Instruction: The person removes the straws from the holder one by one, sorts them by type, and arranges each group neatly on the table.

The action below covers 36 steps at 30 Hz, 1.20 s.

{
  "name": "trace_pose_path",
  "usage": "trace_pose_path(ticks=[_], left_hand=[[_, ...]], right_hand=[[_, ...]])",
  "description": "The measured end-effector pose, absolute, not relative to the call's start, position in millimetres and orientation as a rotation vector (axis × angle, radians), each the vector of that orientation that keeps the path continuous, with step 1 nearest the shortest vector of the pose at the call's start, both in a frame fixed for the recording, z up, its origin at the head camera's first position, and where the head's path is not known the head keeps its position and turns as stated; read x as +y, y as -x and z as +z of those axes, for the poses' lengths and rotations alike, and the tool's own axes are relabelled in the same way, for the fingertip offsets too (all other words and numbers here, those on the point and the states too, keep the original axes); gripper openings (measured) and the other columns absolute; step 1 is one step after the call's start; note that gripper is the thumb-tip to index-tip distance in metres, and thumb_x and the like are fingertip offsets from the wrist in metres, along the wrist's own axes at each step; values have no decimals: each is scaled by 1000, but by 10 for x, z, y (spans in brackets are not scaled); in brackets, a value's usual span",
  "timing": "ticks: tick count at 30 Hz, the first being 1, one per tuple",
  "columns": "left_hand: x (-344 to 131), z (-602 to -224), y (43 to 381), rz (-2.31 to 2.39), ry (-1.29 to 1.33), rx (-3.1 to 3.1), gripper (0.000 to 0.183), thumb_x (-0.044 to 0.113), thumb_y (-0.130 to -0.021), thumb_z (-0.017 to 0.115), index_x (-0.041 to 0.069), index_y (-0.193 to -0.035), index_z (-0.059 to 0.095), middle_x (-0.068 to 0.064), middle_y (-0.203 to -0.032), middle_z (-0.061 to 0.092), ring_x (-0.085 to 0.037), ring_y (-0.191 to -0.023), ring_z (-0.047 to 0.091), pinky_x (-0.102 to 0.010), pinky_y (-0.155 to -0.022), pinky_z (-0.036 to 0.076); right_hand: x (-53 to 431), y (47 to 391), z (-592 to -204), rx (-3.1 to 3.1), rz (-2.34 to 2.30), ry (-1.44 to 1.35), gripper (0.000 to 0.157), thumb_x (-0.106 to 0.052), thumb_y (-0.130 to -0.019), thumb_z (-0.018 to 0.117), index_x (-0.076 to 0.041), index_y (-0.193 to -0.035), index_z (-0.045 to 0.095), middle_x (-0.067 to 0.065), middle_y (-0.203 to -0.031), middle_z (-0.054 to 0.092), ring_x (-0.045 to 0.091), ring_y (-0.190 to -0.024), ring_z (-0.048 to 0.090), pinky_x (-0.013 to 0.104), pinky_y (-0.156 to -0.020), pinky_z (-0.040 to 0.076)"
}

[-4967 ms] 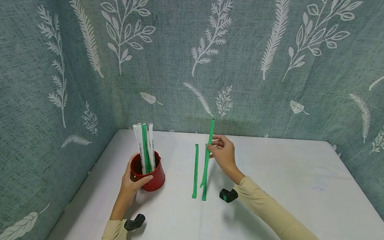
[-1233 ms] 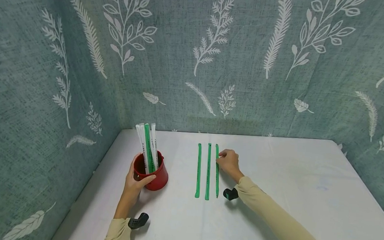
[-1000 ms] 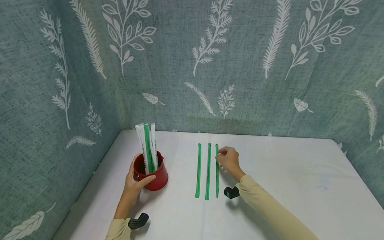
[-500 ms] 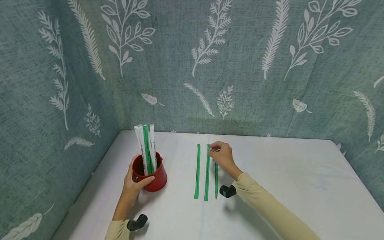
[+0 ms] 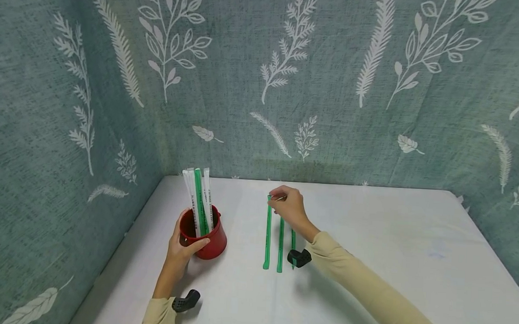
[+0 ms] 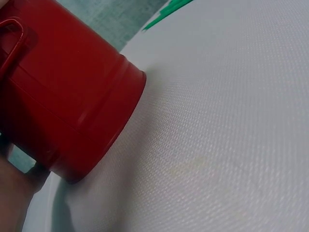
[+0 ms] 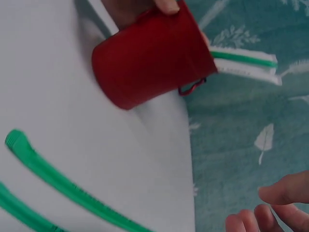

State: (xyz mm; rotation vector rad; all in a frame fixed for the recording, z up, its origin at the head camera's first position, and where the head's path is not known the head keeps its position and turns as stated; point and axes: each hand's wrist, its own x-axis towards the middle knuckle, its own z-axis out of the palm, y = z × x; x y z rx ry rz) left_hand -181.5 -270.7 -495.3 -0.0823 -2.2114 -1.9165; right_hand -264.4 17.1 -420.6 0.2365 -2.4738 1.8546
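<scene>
A small red bucket (image 5: 215, 245) stands at the left of the table, and my left hand (image 5: 179, 253) grips its side with the thumb over the rim. Out of the bucket lean several white wrapped straws (image 5: 190, 187) and a green wrapped straw (image 5: 199, 198). Three more green straws lie side by side: a left one (image 5: 267, 240), a middle one (image 5: 280, 246) and a right one (image 5: 293, 239). My right hand (image 5: 290, 205) is above their far ends, fingertips by the left straw's top, covering the other two tops. In the right wrist view its loosely bent fingers (image 7: 263, 217) hold nothing.
A white-covered table (image 5: 370, 236) extends to the right. Behind and to the left hangs a green leaf-patterned cloth (image 5: 228, 82). A black wrist camera (image 5: 299, 258) on the right sleeve partly hides the right straw; another black camera (image 5: 186, 301) is on the left wrist.
Five seconds ago my right hand held a green straw; now that straw lies as one of three. Over the last second the hand moved left from the right straw. The left hand stayed on the bucket.
</scene>
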Motion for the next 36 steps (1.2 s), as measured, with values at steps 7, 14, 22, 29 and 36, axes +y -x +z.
trace_pose_path(ticks=[7, 14, 22, 29, 36], left_hand=[[-2721, -4983, 1802, -1911, 66, -2229, 90, 10, -78, 75, 29, -149, 23, 3, -144, 36, -18, -128, 32, -26, -86, 49], [-2716, -4989, 1795, -1903, 78, -2220, 91, 8, -77, 75, 27, -149, 23, 1, -145, 36, -19, -128, 32, -26, -86, 49], [-2733, -5005, 1812, -1887, 97, -2218, 89, 12, -77, 76, 28, -149, 24, 3, -143, 37, -20, -127, 33, -29, -86, 50], [-2719, -5004, 1808, -1888, 100, -2205, 89, 13, -77, 76, 26, -149, 24, 1, -142, 38, -22, -127, 33, -28, -84, 51], [-2730, -4982, 1809, -1906, 64, -2220, 89, 11, -76, 76, 29, -148, 26, 4, -142, 39, -18, -126, 34, -26, -86, 49]], right_hand=[[17, 2575, -4082, -2438, 1900, -309, 14, -1, -82, 69, -3, -96, 67, 10, -84, 62, 23, -70, 63, 32, -61, 55], [-132, 2548, -4033, -2404, 1945, -381, 15, 2, -81, 69, -1, -96, 67, 11, -84, 63, 15, -65, 61, 32, -61, 55], [-274, 2517, -3953, -2387, 1983, -429, 16, 3, -81, 68, 0, -97, 67, 12, -85, 64, 21, -69, 64, 29, -60, 54], [-387, 2501, -3908, -2373, 2023, -505, 19, 2, -82, 68, 2, -101, 66, 19, -92, 65, 32, -78, 65, 30, -62, 55], [-475, 2280, -3612, -2370, 2023, -548, 18, 7, -82, 65, 9, -100, 63, 27, -94, 63, 34, -77, 64, 25, -61, 54]])
